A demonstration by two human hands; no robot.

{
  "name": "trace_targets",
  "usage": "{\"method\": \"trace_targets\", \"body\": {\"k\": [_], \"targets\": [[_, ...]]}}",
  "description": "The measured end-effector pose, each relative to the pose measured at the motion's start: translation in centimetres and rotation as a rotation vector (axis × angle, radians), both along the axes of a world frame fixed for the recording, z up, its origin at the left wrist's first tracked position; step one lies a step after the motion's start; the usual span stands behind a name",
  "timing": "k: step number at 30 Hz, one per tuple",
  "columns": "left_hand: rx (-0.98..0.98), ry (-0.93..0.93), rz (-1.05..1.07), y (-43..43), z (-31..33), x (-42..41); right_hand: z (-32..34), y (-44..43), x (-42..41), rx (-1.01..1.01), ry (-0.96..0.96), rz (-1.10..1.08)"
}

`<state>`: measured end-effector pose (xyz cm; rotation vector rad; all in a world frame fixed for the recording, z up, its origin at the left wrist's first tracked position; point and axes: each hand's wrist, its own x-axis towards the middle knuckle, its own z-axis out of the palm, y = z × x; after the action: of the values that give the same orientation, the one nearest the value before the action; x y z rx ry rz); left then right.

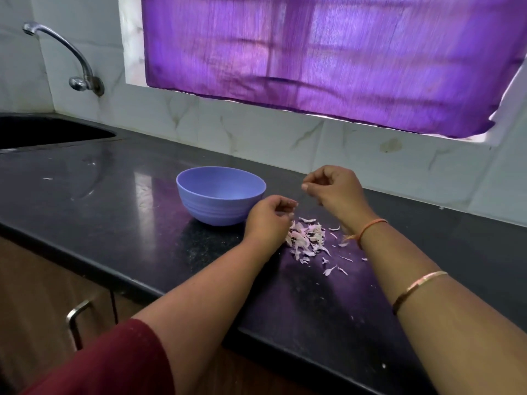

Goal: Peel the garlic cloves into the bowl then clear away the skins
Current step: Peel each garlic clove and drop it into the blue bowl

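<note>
Left hand: left hand [269,216] low over the counter just right of the bowl, at the left edge of the skin pile; fingers curled in toward the thumb; can't tell if anything is pinched.
Right hand: right hand [333,192] held higher, beyond the pile; fingers curled, thumb and forefinger tips together; too small to tell whether a skin or clove is between them.
Skins: loose heap of pale pink-white papery garlic skins [306,238] on the counter between the two wrists, stray flakes scattered toward the near right.
Bowl: round lilac-blue plastic bowl [216,209] upright on the counter, just left of the left hand, apart from the pile; its bottom is hidden by the near wall, cloves not visible.
Counter: polished black stone countertop [114,195], speckled with small crumbs.
Wrist: thin orange thread [370,226] at the right wrist, slim gold-toned bangle [419,289] further up the forearm.
Sleeve: dark red fabric sleeve [114,360] on the left arm.
Background: dark recessed sink [42,132] far left, curved chrome wall tap [65,52] above it, purple cloth curtain [328,58] over the window.
</note>
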<state>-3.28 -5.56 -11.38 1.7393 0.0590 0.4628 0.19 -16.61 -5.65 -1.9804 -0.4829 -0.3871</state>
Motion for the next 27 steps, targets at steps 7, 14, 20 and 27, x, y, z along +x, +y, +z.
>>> {"method": "trace_targets", "body": {"k": [7,14,20,27], "targets": [[0.006,-0.006,0.011,0.0,0.0,-0.3,-2.3,-3.0,-0.9,-0.307,0.062,0.001],[-0.039,-0.025,0.026,-0.1,-0.1,0.0,-3.4,-2.6,-1.8,-0.575,0.045,0.082],[-0.034,-0.042,0.023,-0.1,-0.1,0.0,-3.8,-2.3,-1.6,-0.623,0.028,0.073],[-0.048,-0.032,-0.007,-0.2,-0.1,0.0,-3.5,-3.0,-1.0,-0.343,0.136,0.099]]}}
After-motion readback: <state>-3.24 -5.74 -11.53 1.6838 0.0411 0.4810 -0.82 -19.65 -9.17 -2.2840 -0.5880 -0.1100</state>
